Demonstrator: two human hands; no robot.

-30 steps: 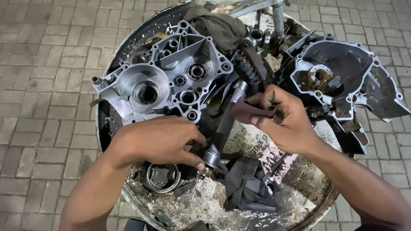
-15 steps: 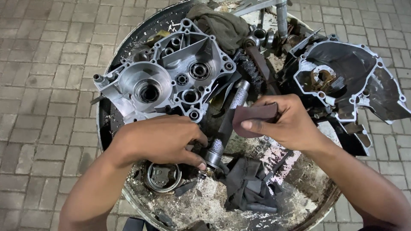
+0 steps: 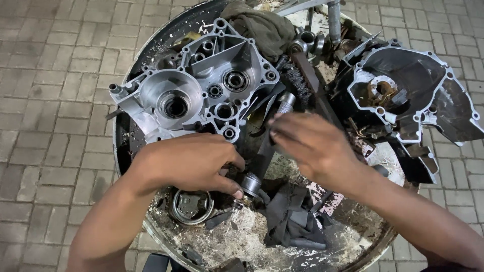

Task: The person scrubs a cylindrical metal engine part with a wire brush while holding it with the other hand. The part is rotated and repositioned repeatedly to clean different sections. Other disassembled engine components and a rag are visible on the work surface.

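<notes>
Grey paving bricks (image 3: 55,65) run all around, and on them stands the round metal drum top (image 3: 126,151) that serves as your counter, crusted with pale grime and crowded with parts. Biggest is the silver engine case half (image 3: 196,88) at upper left, open side up, its bearing holes showing. At upper right lies the darker case cover (image 3: 418,95), also face up, with a greasy rag (image 3: 262,25) between the two at the top edge. Black cloth scraps (image 3: 292,216) lie near the lower middle, and a round metal ring (image 3: 191,206) sits just below your left wrist.

The shaft (image 3: 267,146) you are working on lies in the middle of the drum. Its long axis runs on a slant, the silvery tip pointing up and to the right toward the rag, the thicker collared end pointing down toward you.

Your left hand (image 3: 194,161) is clenched over the lower end, thumb and fingertips pinching the collar. Your right hand (image 3: 312,146) is blurred and curled over the upper part; I cannot tell whether it grips the shaft or something small against it.

Keep the left hand firm so the shaft cannot roll, and work along its length rather than across, well apart from the sharp case edges.
</notes>
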